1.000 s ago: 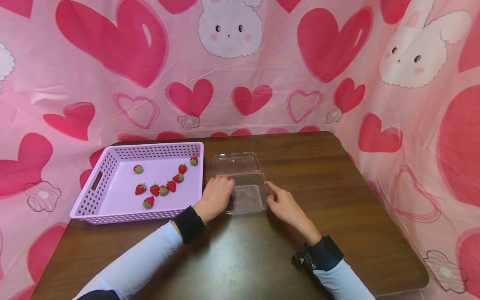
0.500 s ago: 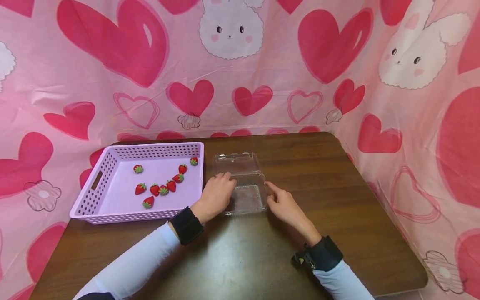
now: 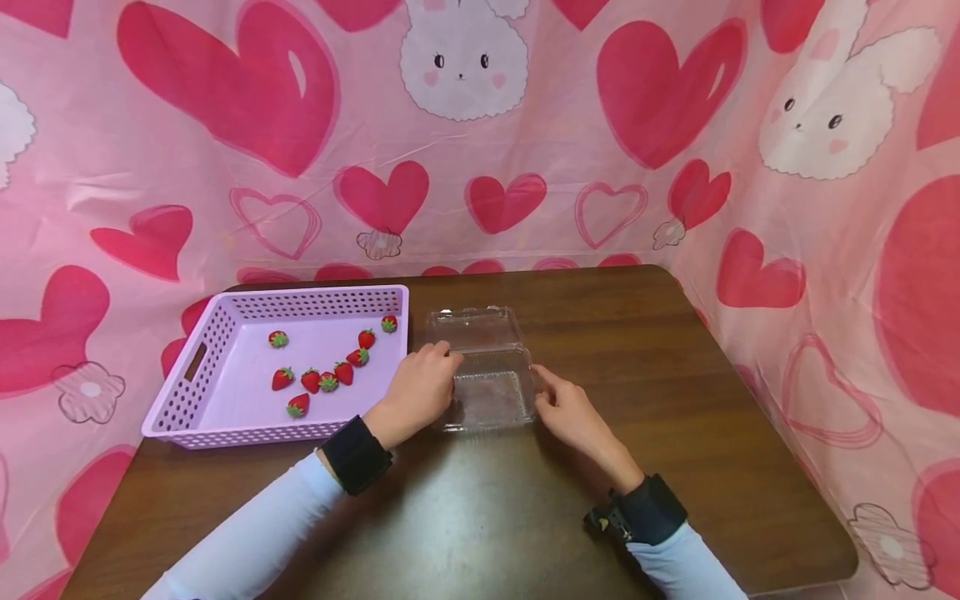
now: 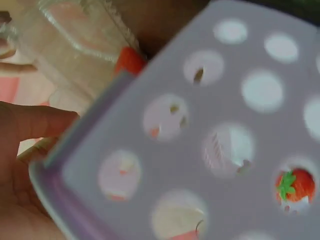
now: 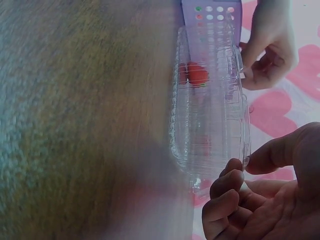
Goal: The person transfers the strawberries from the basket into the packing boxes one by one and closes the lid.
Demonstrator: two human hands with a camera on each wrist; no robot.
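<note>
A clear plastic clamshell box point(image 3: 487, 400) lies open on the table, its lid point(image 3: 474, 327) folded back. My right hand point(image 3: 573, 417) pinches the box's right rim between thumb and fingers, as the right wrist view shows. At the box's left end my left hand point(image 3: 420, 387) hovers with loosely bent fingers; nothing shows in its grasp. A red strawberry point(image 5: 197, 74) appears through the clear wall at that end; the left hand hides it in the head view. Left of the box, a lilac basket point(image 3: 247, 417) holds several strawberries point(image 3: 311, 381).
The basket's perforated wall point(image 4: 200, 110) fills much of the left wrist view, close to the left hand. A brown wooden table point(image 3: 645, 350) bears everything. Pink heart-patterned cloth point(image 3: 495, 242) hangs behind and at the sides.
My left hand has drawn back leftward from over the box towards the basket. The right hand and the box stay put.
</note>
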